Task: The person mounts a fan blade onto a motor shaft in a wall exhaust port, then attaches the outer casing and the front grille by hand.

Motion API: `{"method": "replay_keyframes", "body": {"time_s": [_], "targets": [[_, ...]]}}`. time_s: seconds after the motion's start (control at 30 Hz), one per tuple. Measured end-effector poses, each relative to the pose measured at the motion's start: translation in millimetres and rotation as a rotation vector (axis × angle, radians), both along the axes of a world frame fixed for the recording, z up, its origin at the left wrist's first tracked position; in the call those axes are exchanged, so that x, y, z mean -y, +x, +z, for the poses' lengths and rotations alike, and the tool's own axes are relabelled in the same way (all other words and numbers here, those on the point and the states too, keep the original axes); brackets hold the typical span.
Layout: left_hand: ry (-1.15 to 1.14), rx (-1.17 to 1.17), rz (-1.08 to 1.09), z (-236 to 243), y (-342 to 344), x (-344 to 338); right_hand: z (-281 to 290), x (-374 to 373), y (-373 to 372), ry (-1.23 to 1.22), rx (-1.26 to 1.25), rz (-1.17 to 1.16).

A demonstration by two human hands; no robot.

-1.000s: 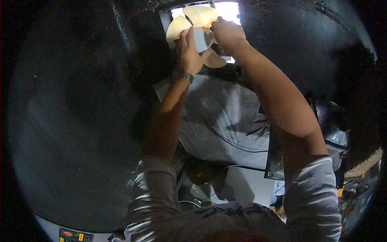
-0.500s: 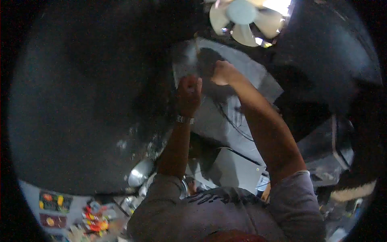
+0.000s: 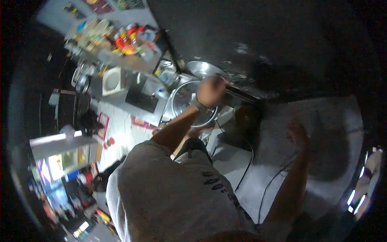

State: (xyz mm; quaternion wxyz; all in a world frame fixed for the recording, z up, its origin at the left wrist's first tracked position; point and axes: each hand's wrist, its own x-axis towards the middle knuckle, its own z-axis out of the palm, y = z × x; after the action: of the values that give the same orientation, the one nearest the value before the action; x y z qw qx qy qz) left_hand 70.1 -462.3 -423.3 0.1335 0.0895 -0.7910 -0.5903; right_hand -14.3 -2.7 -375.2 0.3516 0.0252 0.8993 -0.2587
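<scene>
**Both hands down near the grey casing, view swung round to the shelves**

The left hand (image 3: 211, 90) sits curled into a loose fist, fingers drawn together, above a round steel bowl (image 3: 193, 107); whether it grips anything I cannot tell, the hand is blurred. A watch strap shows at that wrist. At about one o'clock from the fist a dark tarred wall (image 3: 258, 44) takes up the upper right of the view.

The right hand (image 3: 297, 133) lies at three o'clock from the left, well apart from it, resting flat on the pale grey panel (image 3: 322, 121) with fingers slightly spread; it is in shadow and holds nothing that I can see. Black cables (image 3: 246, 165) trail over the panel between the two arms.

At ten o'clock from the left hand a shelf (image 3: 121, 56) carries bright bottles and packets, with steel pots (image 3: 80, 80) hanging just beneath. A second shallow steel dish (image 3: 203, 68) sits just above the fist.
</scene>
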Motion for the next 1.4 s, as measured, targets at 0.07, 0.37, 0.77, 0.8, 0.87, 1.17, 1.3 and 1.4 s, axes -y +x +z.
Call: {"method": "replay_keyframes", "body": {"time_s": [0.07,0.37,0.77,0.8,0.87,1.17,1.3,1.4], "targets": [[-0.191,-0.139,0.272,-21,14,58,-22,10,-5,-0.005,0.037,0.002],[-0.501,0.74,0.509,-233,73,255,-128,-3,-4,-0.054,0.165,-0.096],[-0.442,0.927,0.837,-267,5,349,-215,-4,33,0.046,0.282,-0.184],[-0.382,0.901,0.906,-268,1,354,-215,-3,34,0.084,0.303,-0.184],[-0.386,0.933,0.933,-271,-11,370,-234,-28,40,0.029,0.339,-0.21],[0.27,0.852,0.925,-319,19,399,-231,28,45,0.025,0.317,-0.054],[0.201,0.851,0.804,-338,7,398,-221,113,64,0.017,0.27,-0.016],[0.204,0.771,0.773,-392,28,443,-236,117,62,-0.021,0.265,0.06]]}}
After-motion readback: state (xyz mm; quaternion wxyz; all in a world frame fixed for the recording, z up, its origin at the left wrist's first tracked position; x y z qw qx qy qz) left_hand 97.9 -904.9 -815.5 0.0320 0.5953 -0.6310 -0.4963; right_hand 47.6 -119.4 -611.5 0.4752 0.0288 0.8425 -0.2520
